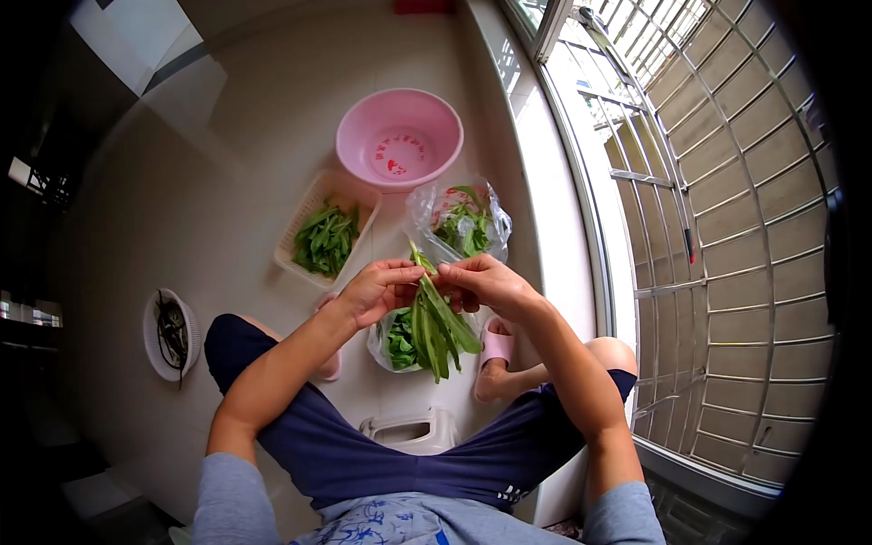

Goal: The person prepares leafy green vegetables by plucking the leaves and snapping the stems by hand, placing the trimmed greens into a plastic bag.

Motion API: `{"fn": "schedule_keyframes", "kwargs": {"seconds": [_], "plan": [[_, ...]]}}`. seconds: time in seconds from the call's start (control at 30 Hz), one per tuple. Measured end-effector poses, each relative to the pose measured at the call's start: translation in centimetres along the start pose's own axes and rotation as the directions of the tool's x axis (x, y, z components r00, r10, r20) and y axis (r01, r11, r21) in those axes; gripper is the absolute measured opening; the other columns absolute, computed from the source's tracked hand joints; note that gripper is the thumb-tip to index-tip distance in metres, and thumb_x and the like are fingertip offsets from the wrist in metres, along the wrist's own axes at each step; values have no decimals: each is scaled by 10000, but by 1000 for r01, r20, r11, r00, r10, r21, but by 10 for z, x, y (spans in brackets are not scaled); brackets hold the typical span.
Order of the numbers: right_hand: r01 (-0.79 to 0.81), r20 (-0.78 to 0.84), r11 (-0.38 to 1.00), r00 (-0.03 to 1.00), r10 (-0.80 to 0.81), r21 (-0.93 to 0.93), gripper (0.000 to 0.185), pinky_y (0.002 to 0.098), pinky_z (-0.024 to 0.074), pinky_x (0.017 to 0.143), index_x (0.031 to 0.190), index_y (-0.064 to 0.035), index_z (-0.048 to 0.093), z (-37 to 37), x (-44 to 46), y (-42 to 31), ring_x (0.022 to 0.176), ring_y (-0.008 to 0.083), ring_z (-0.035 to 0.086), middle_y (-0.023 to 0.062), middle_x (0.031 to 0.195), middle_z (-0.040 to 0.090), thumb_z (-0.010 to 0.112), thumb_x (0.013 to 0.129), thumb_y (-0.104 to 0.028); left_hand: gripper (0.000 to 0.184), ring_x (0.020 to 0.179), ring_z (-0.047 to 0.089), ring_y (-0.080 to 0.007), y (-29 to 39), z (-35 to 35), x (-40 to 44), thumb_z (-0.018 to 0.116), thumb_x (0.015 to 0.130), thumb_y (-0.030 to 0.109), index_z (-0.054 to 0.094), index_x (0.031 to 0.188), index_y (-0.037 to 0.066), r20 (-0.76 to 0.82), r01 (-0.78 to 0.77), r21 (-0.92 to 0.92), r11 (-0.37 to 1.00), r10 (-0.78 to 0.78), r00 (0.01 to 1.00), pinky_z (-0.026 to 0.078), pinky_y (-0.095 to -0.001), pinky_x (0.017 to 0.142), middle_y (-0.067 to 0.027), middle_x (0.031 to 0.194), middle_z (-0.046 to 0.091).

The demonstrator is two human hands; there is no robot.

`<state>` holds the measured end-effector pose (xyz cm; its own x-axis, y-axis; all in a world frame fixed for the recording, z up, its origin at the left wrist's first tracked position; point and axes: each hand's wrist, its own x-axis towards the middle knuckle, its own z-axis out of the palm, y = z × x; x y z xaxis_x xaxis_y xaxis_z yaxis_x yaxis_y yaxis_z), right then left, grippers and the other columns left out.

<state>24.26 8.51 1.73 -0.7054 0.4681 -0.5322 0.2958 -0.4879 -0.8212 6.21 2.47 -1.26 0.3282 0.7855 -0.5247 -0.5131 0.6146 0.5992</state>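
Note:
Between my two hands hangs a bunch of long-leaved greens [436, 329], its pale stem end up and its leaves drooping. My left hand [381, 289] pinches the stem from the left. My right hand [480, 283] has its fingers closed on the stem from the right. Below the bunch, a plastic bag [374, 343] with green leaves lies on the floor, partly hidden by the bunch. Just beyond my hands sits a clear plastic bag [498, 213] of more greens. A cream basket [289, 238] holding loose green leaves stands at the far left of my hands.
A pink basin [350, 136] stands behind the basket and bag. To the left is a white basket [193, 318] with dark, thin vegetables. A plastic stool [440, 431] is between my legs. A ledge and a barred window [718, 245] run along the right.

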Motion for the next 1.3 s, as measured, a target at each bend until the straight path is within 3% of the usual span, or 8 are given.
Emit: {"fn": "schedule_keyframes", "kwargs": {"seconds": [0.23, 0.43, 0.67, 0.83, 0.9, 1.07, 1.3], "plan": [[-128, 162, 967, 982, 93, 222, 144, 144, 352, 451, 856, -20, 560, -9, -1, 8, 525, 57, 474, -13, 608, 494, 538, 772, -136, 161, 731, 552, -116, 2, -11, 2, 523, 774, 115, 552, 896, 14, 45, -56, -56, 997, 59, 997, 436, -227, 709, -48, 817, 574], [-135, 232, 965, 969, 81, 225, 79, 141, 387, 482, 775, -42, 549, -4, 1, 11, 529, 53, 472, -19, 624, 503, 573, 737, -106, 165, 748, 540, -125, 4, -12, -1, 503, 785, 106, 546, 900, -4, 44, -110, -38, 993, 112, 993, 430, -244, 725, -61, 820, 566], [-128, 166, 959, 982, 87, 254, 32, 153, 370, 464, 736, -49, 533, -1, 7, 20, 514, 50, 458, -18, 616, 498, 544, 736, -78, 150, 774, 527, -124, 5, -11, -5, 513, 776, 100, 552, 897, 21, 12, -186, 15, 982, 186, 982, 406, -262, 745, -41, 827, 563], [-54, 9, 850, 998, 58, 524, 16, 163, 328, 426, 727, -27, 511, -2, 15, 26, 479, 50, 422, -9, 596, 477, 501, 724, -38, 127, 747, 514, -110, 3, -12, -6, 523, 772, 110, 558, 876, 46, -29, -242, 41, 969, 243, 969, 398, -253, 709, -23, 812, 559], [-41, 10, 838, 999, 43, 544, 21, 163, 346, 436, 748, -28, 509, -9, 19, 31, 502, 55, 446, -3, 621, 490, 509, 737, -45, 116, 717, 507, -89, 5, -14, -6, 544, 761, 121, 572, 857, 61, -66, -313, -36, 949, 310, 948, 388, -220, 669, -9, 794, 569], [26, -68, 823, 998, 15, 568, 51, 156, 386, 467, 801, -42, 503, -6, 13, 15, 551, 63, 490, -1, 651, 511, 524, 764, -70, 110, 721, 509, -92, 13, -24, -9, 546, 757, 114, 569, 850, 60, -77, -306, -99, 947, 299, 951, 392, -218, 687, -1, 786, 562], [-18, 110, 685, 990, -90, 729, 86, 149, 369, 455, 862, -33, 484, -8, 33, 12, 551, 60, 474, -4, 677, 505, 499, 781, -59, 142, 704, 517, -80, 13, -42, -18, 536, 762, 96, 552, 884, 24, -213, -252, -148, 956, 219, 952, 423, -198, 653, -19, 778, 554]]}}
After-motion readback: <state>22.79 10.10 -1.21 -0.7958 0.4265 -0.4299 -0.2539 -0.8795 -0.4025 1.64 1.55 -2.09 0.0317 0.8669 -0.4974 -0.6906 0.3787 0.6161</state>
